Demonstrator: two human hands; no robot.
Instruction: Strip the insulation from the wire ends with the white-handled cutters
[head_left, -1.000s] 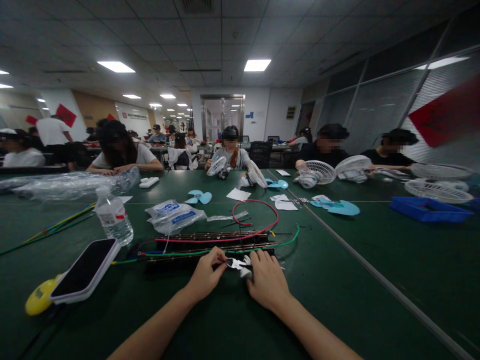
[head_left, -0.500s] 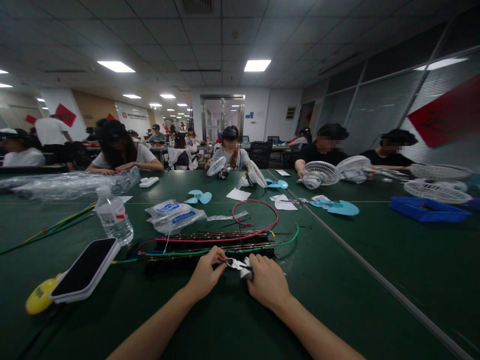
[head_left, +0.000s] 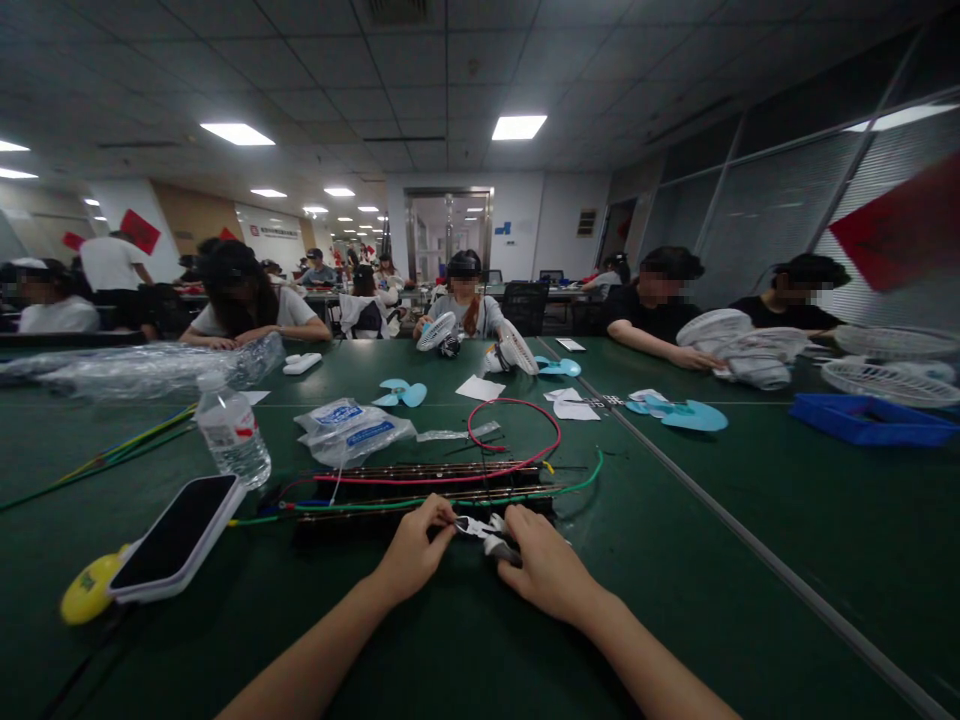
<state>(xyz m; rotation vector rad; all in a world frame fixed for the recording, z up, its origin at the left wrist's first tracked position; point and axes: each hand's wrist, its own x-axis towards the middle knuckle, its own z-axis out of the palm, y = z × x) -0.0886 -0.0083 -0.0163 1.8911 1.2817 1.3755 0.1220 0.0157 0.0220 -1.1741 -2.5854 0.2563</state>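
My right hand point(head_left: 551, 572) is closed around the grey and white handles of a pair of pliers point(head_left: 475, 527), whose metal jaws point left. My left hand point(head_left: 412, 552) pinches thumb and fingers together right at the jaw tips; whatever is between them is too small to make out. Just beyond both hands lie dark strips with copper-coloured rods point(head_left: 341, 514). A green wire point(head_left: 450, 503) and a red wire point(head_left: 420, 481) run along them, the red one looping up at its right end. A thin black strap crosses the strips near the pliers.
On the left of the green table point(head_left: 637, 620) are a phone point(head_left: 176, 535), a yellow object point(head_left: 91, 590) and a water bottle point(head_left: 234, 435). Plastic bags point(head_left: 352, 432), blue fan blades point(head_left: 401, 392) and a blue tray point(head_left: 874, 418) lie farther off. Co-workers sit opposite with white fans.
The pliers' lower handle shows more, and my right hand has shifted slightly right. My left hand keeps its pinch. Across the table, a co-worker's white fan has moved right.
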